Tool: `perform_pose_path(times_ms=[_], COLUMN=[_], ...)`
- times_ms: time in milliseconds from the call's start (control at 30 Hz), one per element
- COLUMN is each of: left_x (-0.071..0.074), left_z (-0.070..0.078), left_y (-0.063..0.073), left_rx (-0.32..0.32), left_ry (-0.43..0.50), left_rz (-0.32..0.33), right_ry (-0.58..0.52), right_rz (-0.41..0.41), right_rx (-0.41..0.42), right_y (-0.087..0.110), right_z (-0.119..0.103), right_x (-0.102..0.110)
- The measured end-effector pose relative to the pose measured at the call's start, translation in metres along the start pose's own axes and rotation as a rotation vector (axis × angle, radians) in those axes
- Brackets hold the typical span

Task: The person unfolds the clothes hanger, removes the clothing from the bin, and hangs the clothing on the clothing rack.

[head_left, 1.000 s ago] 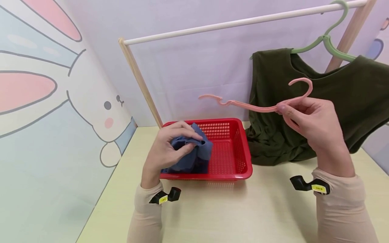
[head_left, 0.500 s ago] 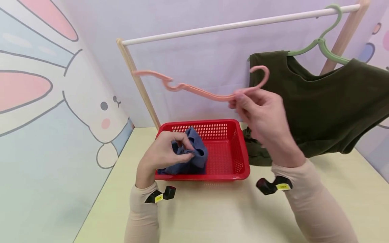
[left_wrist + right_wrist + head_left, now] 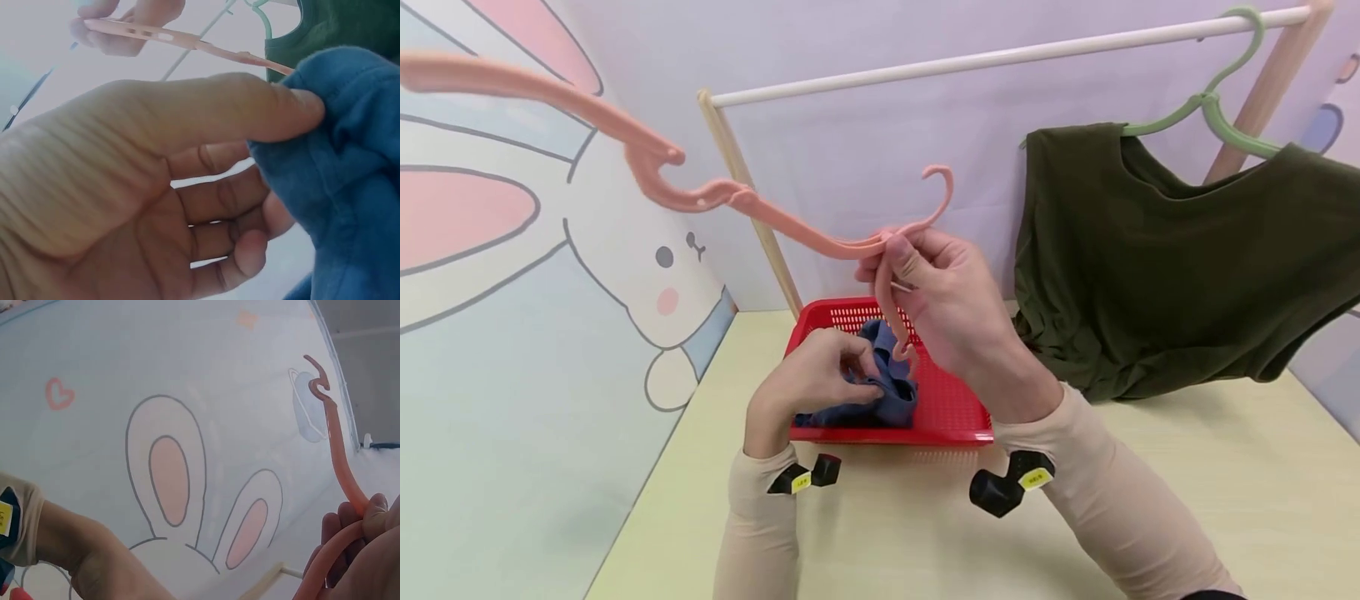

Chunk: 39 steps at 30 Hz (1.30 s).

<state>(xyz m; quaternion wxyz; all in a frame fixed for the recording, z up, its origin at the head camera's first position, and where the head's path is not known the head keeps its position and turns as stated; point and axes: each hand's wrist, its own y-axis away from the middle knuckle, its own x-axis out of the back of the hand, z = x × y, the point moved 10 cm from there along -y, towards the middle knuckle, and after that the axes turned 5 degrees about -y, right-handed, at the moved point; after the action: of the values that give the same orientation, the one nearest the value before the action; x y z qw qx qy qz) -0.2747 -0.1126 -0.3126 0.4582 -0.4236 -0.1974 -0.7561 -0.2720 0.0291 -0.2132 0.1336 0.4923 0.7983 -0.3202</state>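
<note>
In the head view my right hand (image 3: pixel 951 304) pinches a pink clothes hanger (image 3: pixel 797 225) near the base of its hook. One hanger arm stretches up to the left edge, and the other hangs down over the red basket (image 3: pixel 966 408). My left hand (image 3: pixel 820 375) pinches the edge of a blue garment (image 3: pixel 891 387) that lies bunched in the basket's left part. The left wrist view shows the thumb on the blue cloth (image 3: pixel 356 144), with the hanger (image 3: pixel 181 39) behind it. Seen from the right wrist, fingers (image 3: pixel 334 534) wrap the hanger's middle (image 3: pixel 340 462).
A white rail (image 3: pixel 1000 58) on wooden posts (image 3: pixel 752 200) spans the back. On its right end a green hanger (image 3: pixel 1206 100) carries a dark green sleeveless top (image 3: pixel 1195 267), whose lower part reaches the table (image 3: pixel 925 533). A bunny-print wall (image 3: pixel 550 400) stands at the left.
My right hand has carried the pink hanger leftward from in front of the green top to above the basket. The left hand stays at the blue garment, almost unmoved.
</note>
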Motion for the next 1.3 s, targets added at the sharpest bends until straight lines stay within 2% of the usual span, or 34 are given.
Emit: perform_pose_path(times_ms=[133,267,400,533,633,833,1000,1167,1300], left_x=[0.004,0.010,0.018,0.029,0.034,0.036,0.045,0.052,0.056], left_z=[0.000,0.006,0.014,0.020,0.021,0.026,0.031,0.028,0.024], left_y=[0.001,0.004,0.009,0.016,0.022,0.029,0.036,0.040,0.042], left_rx=[0.001,-0.063,-0.141,-0.181,-0.189,-0.236,-0.316,-0.342,-0.346], left_ry=[0.004,0.023,0.046,0.089,0.128,0.215,0.264,0.284,0.260], left_rz=[0.017,0.062,0.131,0.195,0.211,0.159,0.191,0.209,0.219], right_ry=[-0.061,-0.064,-0.020,0.047,0.099,0.184,0.197,0.260,0.332], right_rz=[-0.032,-0.107,-0.179,-0.209,-0.219,-0.213,-0.184,-0.125,-0.082], right_rx=[-0.035,-0.064,-0.087,-0.074,-0.050,0.042,0.085,0.129,0.176], right_y=[0.005,0.007,0.007,0.003,-0.001,-0.011,-0.019,-0.020,-0.021], right_z=[0.011,0.029,0.045,0.053,0.053,0.039,0.015,-0.011,-0.032], right_x=[-0.005,-0.007,-0.002,0.009,0.017,0.035,0.053,0.074,0.088])
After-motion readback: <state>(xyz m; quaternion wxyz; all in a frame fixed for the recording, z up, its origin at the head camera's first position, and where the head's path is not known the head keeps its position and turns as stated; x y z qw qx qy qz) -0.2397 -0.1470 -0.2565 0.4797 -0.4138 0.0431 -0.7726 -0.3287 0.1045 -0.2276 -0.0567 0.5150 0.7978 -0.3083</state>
